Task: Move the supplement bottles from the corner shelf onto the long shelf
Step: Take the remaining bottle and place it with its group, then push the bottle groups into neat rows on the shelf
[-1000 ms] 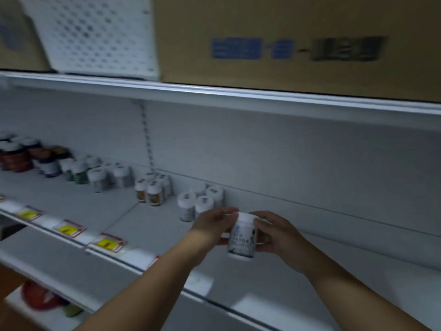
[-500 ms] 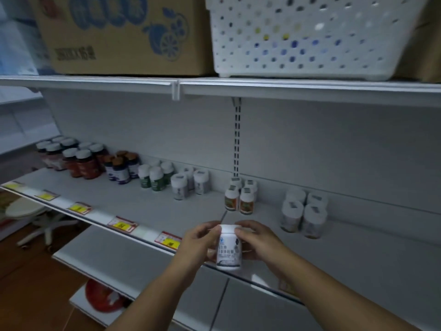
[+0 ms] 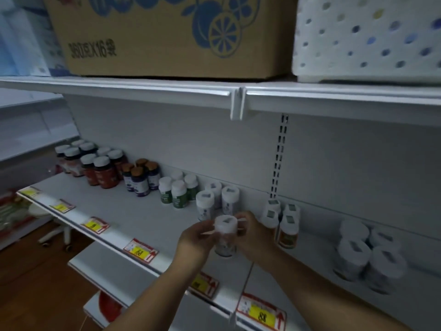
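I hold a white supplement bottle (image 3: 225, 231) with a white cap between both hands, just above the long shelf (image 3: 133, 218). My left hand (image 3: 196, 240) grips its left side and my right hand (image 3: 251, 235) grips its right side. Directly behind it stand two like white bottles (image 3: 216, 203). Further left along the shelf are green-labelled bottles (image 3: 177, 191), dark bottles with brown caps (image 3: 140, 176) and red-brown bottles (image 3: 95, 167). To the right stand orange-labelled bottles (image 3: 284, 225) and a blurred group of white bottles (image 3: 365, 254).
An upper shelf (image 3: 148, 89) overhangs, carrying a cardboard box (image 3: 167, 37) and a white perforated basket (image 3: 367, 39). Yellow price tags (image 3: 140, 250) line the shelf's front edge. A lower shelf (image 3: 114, 266) juts out beneath. A white chair base (image 3: 57, 232) stands on the wooden floor at left.
The view has swung left along the shelf. Both hands have carried the white bottle up and inward, close to the two white bottles behind it.
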`<move>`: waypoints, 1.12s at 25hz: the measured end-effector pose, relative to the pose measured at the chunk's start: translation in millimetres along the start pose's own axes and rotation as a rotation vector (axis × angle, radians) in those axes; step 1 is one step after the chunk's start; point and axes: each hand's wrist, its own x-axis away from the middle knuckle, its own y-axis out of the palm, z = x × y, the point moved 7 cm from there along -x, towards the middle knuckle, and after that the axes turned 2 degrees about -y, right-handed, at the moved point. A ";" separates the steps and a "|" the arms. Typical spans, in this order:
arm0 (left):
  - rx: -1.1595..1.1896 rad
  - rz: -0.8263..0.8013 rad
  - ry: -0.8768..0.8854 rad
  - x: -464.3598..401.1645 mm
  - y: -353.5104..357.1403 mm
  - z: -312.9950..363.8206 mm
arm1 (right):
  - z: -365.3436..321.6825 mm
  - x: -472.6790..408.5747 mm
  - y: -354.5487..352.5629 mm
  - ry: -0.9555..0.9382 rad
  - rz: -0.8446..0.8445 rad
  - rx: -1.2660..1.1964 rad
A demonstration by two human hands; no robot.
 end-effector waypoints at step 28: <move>-0.731 -0.217 0.322 -184.7 -381.5 -37.1 | -179.2 -129.9 358.4 -0.225 -0.080 0.798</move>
